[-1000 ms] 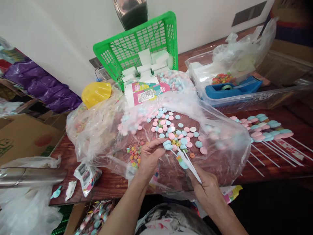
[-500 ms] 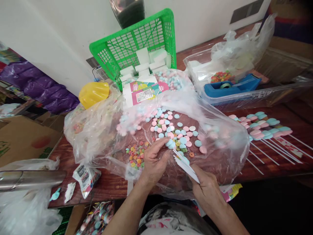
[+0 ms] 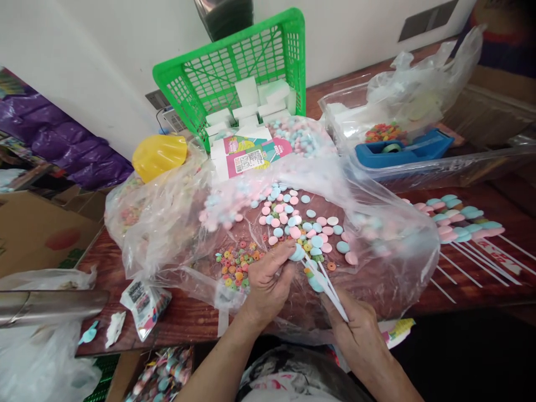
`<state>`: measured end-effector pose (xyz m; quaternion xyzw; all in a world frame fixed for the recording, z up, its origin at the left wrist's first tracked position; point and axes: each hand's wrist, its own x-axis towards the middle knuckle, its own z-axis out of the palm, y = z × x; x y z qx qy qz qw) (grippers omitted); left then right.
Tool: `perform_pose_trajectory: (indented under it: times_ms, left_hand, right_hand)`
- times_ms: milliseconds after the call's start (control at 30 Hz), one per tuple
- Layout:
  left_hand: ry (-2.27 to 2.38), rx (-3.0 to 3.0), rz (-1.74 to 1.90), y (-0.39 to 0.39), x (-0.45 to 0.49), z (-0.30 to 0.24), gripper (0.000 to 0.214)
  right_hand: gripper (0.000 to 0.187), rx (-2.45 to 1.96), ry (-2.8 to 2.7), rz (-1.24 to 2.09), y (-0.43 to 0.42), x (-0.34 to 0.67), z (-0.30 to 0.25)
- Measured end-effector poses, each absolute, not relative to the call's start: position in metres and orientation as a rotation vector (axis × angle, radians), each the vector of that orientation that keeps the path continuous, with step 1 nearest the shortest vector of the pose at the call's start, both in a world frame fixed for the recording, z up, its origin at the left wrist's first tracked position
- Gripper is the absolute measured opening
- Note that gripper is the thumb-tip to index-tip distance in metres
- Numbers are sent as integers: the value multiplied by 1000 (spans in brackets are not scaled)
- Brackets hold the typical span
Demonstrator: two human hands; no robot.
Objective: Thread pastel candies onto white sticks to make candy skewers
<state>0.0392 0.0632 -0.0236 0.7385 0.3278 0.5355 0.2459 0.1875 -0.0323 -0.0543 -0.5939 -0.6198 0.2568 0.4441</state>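
Note:
My left hand [image 3: 271, 282] pinches a pale blue candy disc [image 3: 297, 253] between thumb and fingers, at the tips of some white sticks. Closed round those white sticks [image 3: 331, 289] is my right hand [image 3: 355, 329]. Blue candy and small coloured rings sit near the sticks' upper ends, beside my right fingers. Beyond both hands, loose pink and blue candy discs [image 3: 320, 229] lie spread on a clear plastic sheet. Small ring candies [image 3: 237, 268] in several colours are heaped left of my left hand.
A green basket [image 3: 230, 53] with white blocks stands behind the candy. Finished-looking candy sticks [image 3: 464, 223] lie at the right, below a clear tray [image 3: 419, 170] with a blue tape dispenser [image 3: 402, 149]. A yellow scoop-like piece [image 3: 159, 157] rests on bagged candy at left.
My left hand has closed on a blue disc and brought it to the stick tips. The sticks in my right hand have spread apart, showing candy beside them. The view has shifted slightly.

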Motion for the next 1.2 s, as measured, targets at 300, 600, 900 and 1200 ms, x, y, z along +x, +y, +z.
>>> perform_pose_trajectory:
  times_ms: [300,600,900,1200]
  left_hand:
    - [853,2038,1272,69,34,-29,30]
    - [781,1961,1228,50,40,-21,38]
    - [641,1992,1111,27,50,-27,52]
    - [1042,2222,920,73,54,-20,23]
  right_hand:
    - [27,-1416,-1508,715,-35,197,-55]
    - [25,-1462,-1425,688,-38,198,-65]
    - [24,-1376,-1377,707,-35,190,-65]
    - [45,-1439,-661,892,-26,198,-61]
